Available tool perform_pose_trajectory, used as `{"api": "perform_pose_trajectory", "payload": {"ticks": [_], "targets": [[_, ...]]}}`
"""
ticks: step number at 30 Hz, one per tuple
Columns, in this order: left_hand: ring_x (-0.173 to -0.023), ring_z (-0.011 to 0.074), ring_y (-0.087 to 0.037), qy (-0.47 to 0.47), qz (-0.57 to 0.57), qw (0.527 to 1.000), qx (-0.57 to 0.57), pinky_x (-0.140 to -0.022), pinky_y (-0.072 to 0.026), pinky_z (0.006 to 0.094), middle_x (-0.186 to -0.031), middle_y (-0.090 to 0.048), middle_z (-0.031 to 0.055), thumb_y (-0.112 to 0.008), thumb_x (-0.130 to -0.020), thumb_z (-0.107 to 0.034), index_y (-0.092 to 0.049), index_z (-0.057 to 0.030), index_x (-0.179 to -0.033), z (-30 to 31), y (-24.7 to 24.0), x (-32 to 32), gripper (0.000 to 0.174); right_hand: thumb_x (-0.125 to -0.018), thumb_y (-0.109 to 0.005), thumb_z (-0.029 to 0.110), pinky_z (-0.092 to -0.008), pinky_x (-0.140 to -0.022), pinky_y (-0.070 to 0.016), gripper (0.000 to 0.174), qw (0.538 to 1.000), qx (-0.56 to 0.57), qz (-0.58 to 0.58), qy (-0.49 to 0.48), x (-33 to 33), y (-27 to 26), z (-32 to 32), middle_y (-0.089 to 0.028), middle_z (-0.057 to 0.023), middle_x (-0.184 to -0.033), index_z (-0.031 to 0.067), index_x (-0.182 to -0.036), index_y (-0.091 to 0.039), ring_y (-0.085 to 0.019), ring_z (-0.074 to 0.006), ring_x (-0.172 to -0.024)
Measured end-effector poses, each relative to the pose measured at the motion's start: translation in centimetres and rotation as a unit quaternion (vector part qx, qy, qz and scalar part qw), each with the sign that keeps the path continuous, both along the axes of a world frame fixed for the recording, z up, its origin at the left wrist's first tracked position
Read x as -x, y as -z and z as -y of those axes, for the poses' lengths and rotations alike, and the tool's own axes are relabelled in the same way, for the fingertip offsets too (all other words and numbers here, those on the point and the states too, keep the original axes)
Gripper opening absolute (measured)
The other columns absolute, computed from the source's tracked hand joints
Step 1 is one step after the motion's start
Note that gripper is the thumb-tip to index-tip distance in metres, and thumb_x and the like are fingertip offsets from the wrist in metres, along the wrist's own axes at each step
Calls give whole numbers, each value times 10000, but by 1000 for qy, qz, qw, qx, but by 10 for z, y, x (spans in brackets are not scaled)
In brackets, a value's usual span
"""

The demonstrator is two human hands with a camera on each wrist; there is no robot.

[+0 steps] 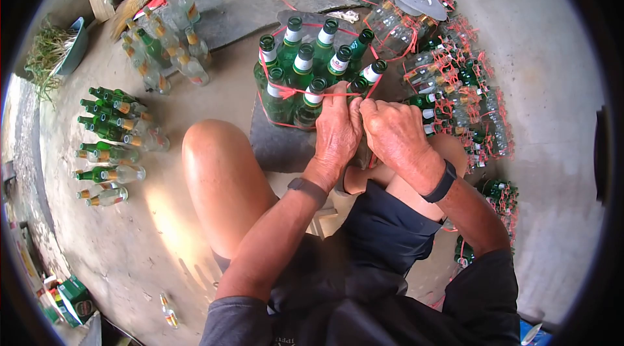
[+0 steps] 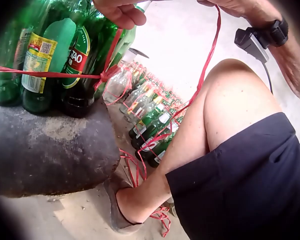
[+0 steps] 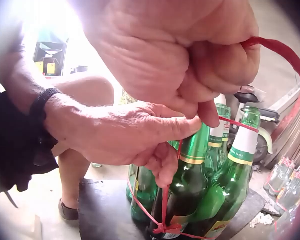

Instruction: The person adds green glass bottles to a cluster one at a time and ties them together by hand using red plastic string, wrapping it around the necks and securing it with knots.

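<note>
Left hand (image 1: 337, 130) first: fingers curled, pinching the red string (image 3: 165, 200) right against the near side of the green bottle bundle (image 1: 312, 73). Right hand (image 1: 395, 133) just beside it, balled into a fist round the loose end of the same string, pulled up and away, taut. Both wrists bent down over the knees, knuckles nearly touching.

Progress-wise, looks well along for this bundle: bottles standing upright and packed tight on the dark stone slab (image 1: 279, 148), low loop round the bodies with a knot in it, second loop up round the necks. Seems to leave only cinching and knotting that upper wrap at the front, going by these views. No look at the far side, so no call on snugness there.

Bigger picture: heap of tied bundles (image 1: 455, 86) off to the right, plenty of loose bottles (image 1: 110, 131) lying on the concrete to the left, so probably lots left to bundle.
</note>
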State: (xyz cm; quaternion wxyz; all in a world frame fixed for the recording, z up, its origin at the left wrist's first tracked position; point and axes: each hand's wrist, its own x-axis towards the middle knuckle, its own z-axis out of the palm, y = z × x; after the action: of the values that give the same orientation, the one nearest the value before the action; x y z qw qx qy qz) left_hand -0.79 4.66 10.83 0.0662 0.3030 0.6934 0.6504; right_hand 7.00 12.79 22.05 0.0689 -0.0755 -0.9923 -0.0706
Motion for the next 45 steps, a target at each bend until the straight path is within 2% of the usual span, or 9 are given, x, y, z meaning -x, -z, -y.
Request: {"api": "perform_pose_trajectory", "payload": {"ticks": [12, 15, 17, 20, 35, 38, 40, 43, 45], "targets": [[-1260, 492, -576, 41, -80, 995, 40, -1023, -511, 529, -1332, -633, 281, -724, -947, -208, -524, 4, -1495, 5, 3, 3, 621, -887, -666, 104, -516, -572, -538, 84, 995, 4, 58, -82, 22, -10, 9, -718, -175, -749, 21, -885, -647, -724, -390, -661], [-1255, 497, -584, 45, -93, 993, 51, -1026, -511, 527, -1325, -638, 270, -731, -950, -223, -562, -16, -1451, 3, 8, 4, 568, -873, -669, 111, -513, -566, -529, 95, 989, 7, 79, -127, 32, -19, -3, -711, -184, -738, 16, -874, -660, -721, -407, -673], [-1252, 508, -589, 58, 50, 997, 17, -1032, -508, 526, -1307, -640, 269, -722, -964, -225, -590, -28, -1407, 2, 8, 3, 502, -846, -686, 112, -518, -575, -529, 101, 986, 4, 98, -131, 42, -32, -8, -699, -183, -713, 17, -876, -670, -722, -414, -681], [-1102, 569, -632, 40, -35, 998, 18, -909, -553, 589, -1304, -594, 339, -631, -1038, -164, -581, -42, -1413, -2, 21, 2, 398, -742, -727, 73, -527, -646, -576, 74, 978, 37, 131, -156, 59, -43, -13, -708, -240, -731, 8, -768, -750, -749, -443, -745], [-1125, 563, -589, -3, -4, 1000, -15, -940, -504, 580, -1213, -614, 330, -593, -1096, -194, -597, 9, -1320, 2, -3, -1, 301, -842, -680, 148, -565, -691, -518, 175, 945, 153, 215, -195, 112, -41, -62, -677, -248, -755, 2, -745, -674, -673, -477, -770], [-1155, 561, -608, 9, -36, 999, 9, -917, -551, 586, -1316, -590, 325, -630, -1079, -173, -564, 4, -1392, 2, 1, 2, 366, -841, -703, 147, -497, -638, -504, 187, 927, 228, 237, -182, 116, -40, -71, -642, -212, -690, -10, -746, -666, -666, -390, -661], [-1151, 559, -602, 10, -16, 1000, -1, -930, -530, 580, -1281, -602, 327, -620, -1083, -177, -581, 5, -1361, 2, -1, 1, 334, -839, -731, 133, -405, -600, -476, 188, 905, 294, 284, -115, 121, -44, -72, -590, -127, -626, -18, -749, -667, -614, -207, -601], [-1142, 556, -597, 11, 5, 1000, -10, -938, -509, 574, -1241, -615, 328, -610, -1087, -177, -599, 7, -1327, 2, -3, 1, 303, -836, -738, 111, -342, -589, -451, 161, 882, 344, 313, -71, 124, -44, -76, -575, -50, -618, -22, -759, -688, -560, -86, -639], [-1138, 555, -599, 12, 7, 1000, -10, -934, -510, 575, -1236, -617, 327, -612, -1087, -174, -600, 7, -1326, 3, -3, 2, 300, -836, -743, 112, -340, -588, -453, 157, 883, 352, 300, -74, 123, -39, -78, -596, -35, -626, -21, -765, -700, -568, -83, -644]]}}
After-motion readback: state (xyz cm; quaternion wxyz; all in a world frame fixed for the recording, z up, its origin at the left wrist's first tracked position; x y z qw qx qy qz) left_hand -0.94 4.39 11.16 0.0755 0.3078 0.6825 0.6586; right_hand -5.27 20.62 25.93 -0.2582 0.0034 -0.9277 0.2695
